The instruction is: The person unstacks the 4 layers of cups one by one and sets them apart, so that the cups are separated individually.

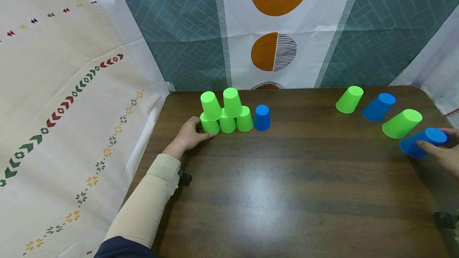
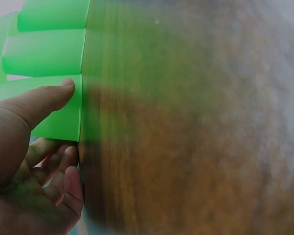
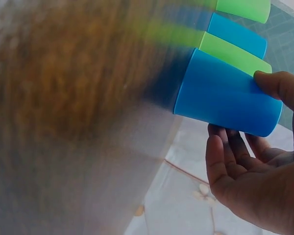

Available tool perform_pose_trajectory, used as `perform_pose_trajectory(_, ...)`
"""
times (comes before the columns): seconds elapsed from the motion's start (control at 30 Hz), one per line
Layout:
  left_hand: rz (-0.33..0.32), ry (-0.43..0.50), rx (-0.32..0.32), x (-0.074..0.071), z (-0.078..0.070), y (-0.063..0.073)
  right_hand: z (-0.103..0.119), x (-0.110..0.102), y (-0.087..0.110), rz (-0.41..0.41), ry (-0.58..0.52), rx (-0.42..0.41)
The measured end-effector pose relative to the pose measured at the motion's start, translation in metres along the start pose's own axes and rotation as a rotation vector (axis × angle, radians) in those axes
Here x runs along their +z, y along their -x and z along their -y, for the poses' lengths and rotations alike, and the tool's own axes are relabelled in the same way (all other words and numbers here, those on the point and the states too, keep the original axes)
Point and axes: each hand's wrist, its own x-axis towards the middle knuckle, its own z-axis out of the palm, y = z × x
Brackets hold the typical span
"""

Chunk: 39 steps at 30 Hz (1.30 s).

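Gripping a Cup in Each Hand on a Brown Table

Reaching in from eight o'clock, by the clock of the brown table (image 1: 305,194) in the head view, with a cream sleeve (image 1: 143,198) and a dark device (image 1: 185,179) at the wrist. Clamping the right hand (image 1: 444,152), at three o'clock, on a held blue cup (image 1: 423,144), with the thumb along one side and the other fingers around the opposite side. Clamping the left hand (image 1: 189,132), between nine and ten o'clock, on a lower-left green cup (image 1: 209,125), with the thumb laid flat on its side and the other fingers curled beyond it, partly hidden.

Lined up just clockwise from that grip with a lower-middle green cup (image 1: 227,122) and a lower-right green cup (image 1: 244,120), all mouth down. Followed at eleven o'clock by a lone blue cup (image 1: 262,118), standing just beside the row. Topped, over the row's two joins, with an upper-left green cup (image 1: 210,106) and an upper-right green cup (image 1: 232,102).

Ranged beyond the right hand, from two o'clock back towards one, with a nearer green cup (image 1: 401,124), a middle blue cup (image 1: 378,108) and a farthest green cup (image 1: 349,100). Backed at twelve o'clock by a teal-and-white hanging (image 1: 236,15) patterned with orange shapes, and at ten by a cream embroidered cloth (image 1: 64,71).
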Motion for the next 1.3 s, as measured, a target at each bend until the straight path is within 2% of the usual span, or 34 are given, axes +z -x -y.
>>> perform_pose_trajectory(0.17, 0.001, 0.001, -0.005, -0.001, 0.001, 0.0, -0.018, 0.01, -0.01, 0.011, 0.025, -0.02)
perform_pose_trajectory(0.23, 0.002, -0.002, -0.004, -0.001, 0.001, 0.0, -0.031, 0.017, -0.019, -0.032, 0.009, -0.078)
perform_pose_trajectory(0.33, 0.002, -0.002, -0.001, -0.001, 0.001, 0.0, -0.024, 0.019, -0.028, -0.094, -0.08, -0.193)
perform_pose_trajectory(0.37, 0.002, 0.0, 0.0, -0.001, 0.001, 0.0, -0.018, 0.021, -0.027, -0.11, -0.112, -0.239)
perform_pose_trajectory(0.43, 0.002, 0.005, 0.002, -0.001, 0.001, 0.0, 0.015, 0.018, -0.019, -0.08, -0.157, -0.272)
perform_pose_trajectory(0.5, 0.002, 0.006, 0.007, 0.0, 0.001, 0.0, 0.057, 0.014, -0.005, -0.023, -0.159, -0.25)
perform_pose_trajectory(0.6, 0.006, 0.004, 0.015, 0.001, 0.001, 0.0, 0.109, 0.012, 0.015, 0.073, -0.075, -0.185)
perform_pose_trajectory(0.67, 0.007, 0.003, 0.019, 0.001, 0.001, 0.0, 0.129, 0.016, 0.021, 0.127, -0.024, -0.162)
perform_pose_trajectory(0.73, 0.007, 0.007, 0.02, 0.002, 0.0, 0.0, 0.142, 0.022, 0.024, 0.178, -0.007, -0.169)
perform_pose_trajectory(0.8, 0.007, 0.009, 0.019, 0.002, 0.0, 0.0, 0.151, 0.03, 0.024, 0.232, -0.038, -0.191)
perform_pose_trajectory(1.1, 0.004, 0.012, 0.007, 0.0, 0.0, 0.001, 0.195, 0.072, 0.03, 0.46, -0.136, -0.345)
perform_pose_trajectory(1.3, 0.002, 0.009, 0.014, -0.002, -0.001, 0.001, 0.226, 0.101, 0.038, 0.529, -0.2, -0.404)
